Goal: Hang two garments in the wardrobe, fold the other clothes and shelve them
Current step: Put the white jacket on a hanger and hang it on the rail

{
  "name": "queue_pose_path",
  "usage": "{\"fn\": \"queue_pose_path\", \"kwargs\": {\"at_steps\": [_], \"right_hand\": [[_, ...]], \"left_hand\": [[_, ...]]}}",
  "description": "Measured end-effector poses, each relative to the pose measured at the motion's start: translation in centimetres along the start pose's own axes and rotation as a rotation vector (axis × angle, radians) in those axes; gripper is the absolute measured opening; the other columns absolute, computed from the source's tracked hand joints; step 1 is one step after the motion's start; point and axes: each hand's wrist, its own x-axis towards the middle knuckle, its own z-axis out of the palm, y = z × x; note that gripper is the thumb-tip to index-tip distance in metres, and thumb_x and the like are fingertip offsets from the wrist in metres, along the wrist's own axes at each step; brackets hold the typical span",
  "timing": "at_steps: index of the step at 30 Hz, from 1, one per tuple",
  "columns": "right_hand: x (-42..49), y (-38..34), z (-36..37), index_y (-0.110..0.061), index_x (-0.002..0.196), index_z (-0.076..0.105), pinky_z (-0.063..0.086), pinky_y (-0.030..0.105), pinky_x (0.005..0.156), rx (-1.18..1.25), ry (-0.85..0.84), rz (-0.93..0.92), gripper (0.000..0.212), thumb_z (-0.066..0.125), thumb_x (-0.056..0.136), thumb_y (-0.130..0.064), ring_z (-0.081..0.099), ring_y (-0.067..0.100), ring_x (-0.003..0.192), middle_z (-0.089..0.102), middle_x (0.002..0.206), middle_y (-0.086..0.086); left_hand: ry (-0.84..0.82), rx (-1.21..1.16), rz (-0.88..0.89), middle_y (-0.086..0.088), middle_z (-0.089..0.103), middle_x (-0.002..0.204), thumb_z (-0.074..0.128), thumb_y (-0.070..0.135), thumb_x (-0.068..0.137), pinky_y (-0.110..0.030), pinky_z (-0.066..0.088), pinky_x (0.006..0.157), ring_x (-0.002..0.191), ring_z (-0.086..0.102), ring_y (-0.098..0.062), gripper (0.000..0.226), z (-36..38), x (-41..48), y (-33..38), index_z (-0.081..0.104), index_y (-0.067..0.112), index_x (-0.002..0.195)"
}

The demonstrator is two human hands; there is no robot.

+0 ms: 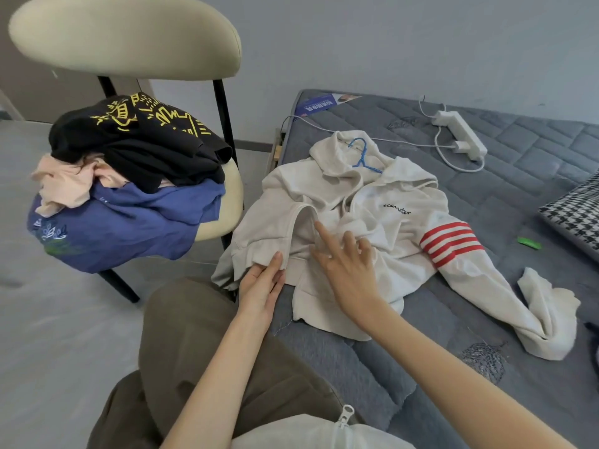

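Note:
A cream hoodie [382, 218] with red sleeve stripes lies spread on the grey mattress [505, 189]. A blue hanger [361, 153] sits in its neck, hook toward the hood. My left hand [261, 286] touches the hoodie's lower hem with straight fingers. Above the hoodie's front my right hand [343, 260] hovers with fingers spread and the index finger extended. On the chair [129, 43] to the left lies a pile of clothes: a black garment with yellow print [146, 137], a pink one [64, 186] and a blue one [129, 222].
A white power strip [460, 134] with cables lies at the back of the mattress. At the right edge sits a houndstooth pillow [577, 212], and a small green item [528, 243] lies near it. My legs in olive trousers [201, 345] are at the bed's edge.

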Motion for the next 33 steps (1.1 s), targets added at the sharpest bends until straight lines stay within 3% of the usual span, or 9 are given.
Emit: {"fn": "queue_pose_path", "kwargs": {"at_steps": [2,5,9,12,16,20,26,29,33], "right_hand": [[-0.4,-0.3,0.7,-0.034,0.091,0.071,0.027,0.043,0.098,-0.059,-0.001,-0.007,0.029,0.055,0.077,-0.015,0.052,0.032,0.123,0.032,0.153,-0.008],[-1.3,-0.8,1.2,-0.022,0.104,0.064,0.011,0.053,0.11,0.118,-0.135,0.01,0.038,0.035,0.087,-0.004,0.002,0.052,0.14,0.005,0.161,-0.003],[-3.1,-1.9,0.8,-0.027,0.101,0.068,0.018,0.059,0.111,0.142,-0.074,-0.079,0.03,0.073,0.072,-0.029,0.026,0.048,0.138,0.037,0.152,0.001],[-3.7,-2.6,2.5,-0.022,0.127,0.056,0.002,0.054,0.115,0.224,-0.17,-0.273,0.045,0.059,0.086,-0.041,0.03,0.034,0.139,0.038,0.148,0.002],[-3.5,-2.6,4.0,-0.024,0.123,0.06,0.039,0.038,0.095,0.297,-0.112,-0.299,0.042,0.063,0.083,-0.034,0.06,0.022,0.1,0.059,0.122,-0.002],[-3.3,-1.7,4.8,-0.021,0.097,0.073,0.036,0.031,0.07,0.495,0.184,-0.23,0.025,0.076,0.073,-0.017,0.06,0.02,0.073,0.065,0.089,-0.002],[-3.1,0.1,2.4,-0.019,0.088,0.077,0.034,0.023,0.051,0.813,0.464,0.223,0.012,0.068,0.08,-0.016,0.041,0.007,0.046,0.046,0.052,-0.011],[-3.4,0.3,1.0,-0.028,0.095,0.076,0.033,0.012,0.05,1.158,0.263,0.422,0.015,0.069,0.086,-0.018,0.041,0.002,0.041,0.046,0.043,-0.014],[-3.2,0.3,0.1,-0.016,0.099,0.072,0.049,0.019,0.053,1.68,-0.155,0.576,0.018,0.057,0.091,-0.008,0.061,0.011,0.054,0.074,0.077,-0.003]], "left_hand": [[0.018,-0.005,0.001,0.007,0.067,0.091,0.064,0.015,0.089,-0.02,0.048,0.08,0.088,0.06,-0.006,0.008,-0.1,0.1,0.1,0.066,0.02,0.094],[0.029,-0.012,-0.001,0.007,0.065,0.09,0.063,0.015,0.089,-0.019,0.047,0.081,0.086,0.059,-0.005,0.009,-0.1,0.2,0.1,0.066,0.02,0.095],[0.034,-0.004,0.002,0.008,0.065,0.086,0.063,0.015,0.09,-0.019,0.048,0.078,0.082,0.059,-0.004,0.007,-0.1,0.2,0.2,0.066,0.021,0.093],[0.046,0.007,0.002,0.006,0.063,0.084,0.063,0.016,0.089,-0.019,0.048,0.078,0.081,0.058,-0.005,0.005,0.0,0.1,0.3,0.065,0.019,0.092],[0.05,0.015,0.001,0.008,0.062,0.079,0.063,0.016,0.089,-0.018,0.048,0.078,0.077,0.056,-0.003,0.004,-0.2,0.0,0.4,0.064,0.02,0.089],[0.047,0.025,-0.016,0.013,0.065,0.066,0.066,0.016,0.087,-0.015,0.05,0.068,0.068,0.059,0.0,0.005,-0.4,0.1,0.4,0.064,0.02,0.085],[-0.035,-0.035,-0.078,0.003,0.07,0.073,0.069,0.012,0.083,-0.017,0.055,0.064,0.071,0.067,-0.007,0.002,-0.4,0.1,0.2,0.068,0.013,0.083],[-0.094,-0.033,-0.102,-0.001,0.072,0.072,0.073,0.014,0.075,-0.018,0.054,0.061,0.07,0.07,-0.008,0.009,-0.2,0.0,0.2,0.075,0.015,0.066],[-0.1,-0.007,-0.107,0.0,0.071,0.067,0.077,0.019,0.064,-0.017,0.053,0.06,0.066,0.069,-0.006,0.013,-0.1,-0.1,0.2,0.072,0.017,0.053]]}}
